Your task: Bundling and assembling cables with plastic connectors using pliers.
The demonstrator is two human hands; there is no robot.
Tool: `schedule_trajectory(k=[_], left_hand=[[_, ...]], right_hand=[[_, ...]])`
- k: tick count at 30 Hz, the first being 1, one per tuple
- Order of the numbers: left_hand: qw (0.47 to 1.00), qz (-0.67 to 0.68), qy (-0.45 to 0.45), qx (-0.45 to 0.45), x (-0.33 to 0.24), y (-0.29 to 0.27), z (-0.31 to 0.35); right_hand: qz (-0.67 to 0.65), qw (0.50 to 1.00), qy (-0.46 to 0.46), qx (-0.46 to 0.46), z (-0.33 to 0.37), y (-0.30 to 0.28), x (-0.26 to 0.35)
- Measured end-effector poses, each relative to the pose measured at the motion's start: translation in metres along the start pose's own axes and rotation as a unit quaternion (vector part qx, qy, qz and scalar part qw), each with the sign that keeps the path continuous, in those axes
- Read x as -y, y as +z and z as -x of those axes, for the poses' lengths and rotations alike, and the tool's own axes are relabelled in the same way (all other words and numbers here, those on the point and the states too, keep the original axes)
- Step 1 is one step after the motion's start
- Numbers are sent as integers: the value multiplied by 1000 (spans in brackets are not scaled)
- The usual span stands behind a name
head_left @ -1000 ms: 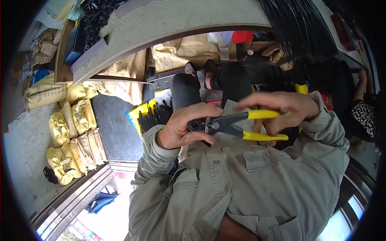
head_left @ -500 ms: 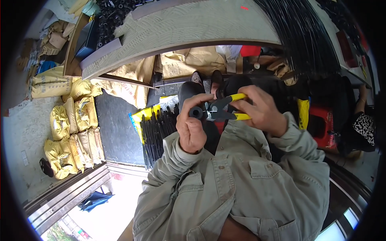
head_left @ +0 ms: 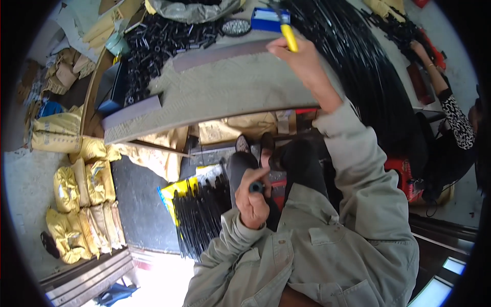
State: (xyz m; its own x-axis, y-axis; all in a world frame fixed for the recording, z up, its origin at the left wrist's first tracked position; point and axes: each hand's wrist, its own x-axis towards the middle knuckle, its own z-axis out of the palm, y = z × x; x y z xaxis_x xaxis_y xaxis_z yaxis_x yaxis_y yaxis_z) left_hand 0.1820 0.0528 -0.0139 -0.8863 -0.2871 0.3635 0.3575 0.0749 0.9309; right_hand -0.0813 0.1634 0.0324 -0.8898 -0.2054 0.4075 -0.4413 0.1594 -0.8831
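Note:
My left hand (head_left: 250, 202) is above my lap, its fingers closed round a short black tube-like piece (head_left: 256, 188) whose round hollow end faces up. How long the piece is inside the fist I cannot see. Out over the worktable (head_left: 220, 82), my right hand (head_left: 306, 60) grips pliers with yellow handles (head_left: 289, 37). Their dark head is blurred and points away from me, beside a blue box (head_left: 266, 19). Left of that box sits an oval dish (head_left: 236, 27) of small shiny bits. Many short black pieces (head_left: 163, 43) lie heaped farther left on the table.
Long black rods (head_left: 365, 66) spread across the table's right side. Another person's arm (head_left: 434, 77) reaches onto the table at far right. More black rods (head_left: 202, 217) lie beside my left leg on a yellow bag. Stuffed yellow sacks (head_left: 69, 230) stand at left.
My right hand has carried the pliers away from the black piece, forward over the worktable. The left hand still holds the piece, slightly nearer to me. The view has tilted up, showing more table.

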Motion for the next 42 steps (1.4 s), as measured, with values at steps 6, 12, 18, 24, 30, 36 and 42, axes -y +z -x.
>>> schedule_trajectory(k=[6, 12, 18, 24, 30, 36, 42], left_hand=[[1000, 23, 12, 1, 8, -19, -12], [998, 58, -30, 3, 17, -39, -17], [994, 91, -62, 1, 23, -41, -30], [992, 93, -74, -37, 21, -41, -31], [987, 115, -99, -51, 12, -35, -27], [986, 119, -103, -63, -8, -24, -25], [995, -99, -8, -2, -36, 2, -16]], right_hand=[[447, 893, 49, -6, -104, 66, -22], [531, 840, -52, 95, -135, 94, -56], [515, 852, -83, 52, -139, 95, -76], [469, 875, -108, 50, -135, 91, -58], [416, 890, -187, -6, -104, 65, -28], [-66, 989, -59, 118, 63, 17, 59], [-219, 970, -69, 83, 178, 0, 92]])
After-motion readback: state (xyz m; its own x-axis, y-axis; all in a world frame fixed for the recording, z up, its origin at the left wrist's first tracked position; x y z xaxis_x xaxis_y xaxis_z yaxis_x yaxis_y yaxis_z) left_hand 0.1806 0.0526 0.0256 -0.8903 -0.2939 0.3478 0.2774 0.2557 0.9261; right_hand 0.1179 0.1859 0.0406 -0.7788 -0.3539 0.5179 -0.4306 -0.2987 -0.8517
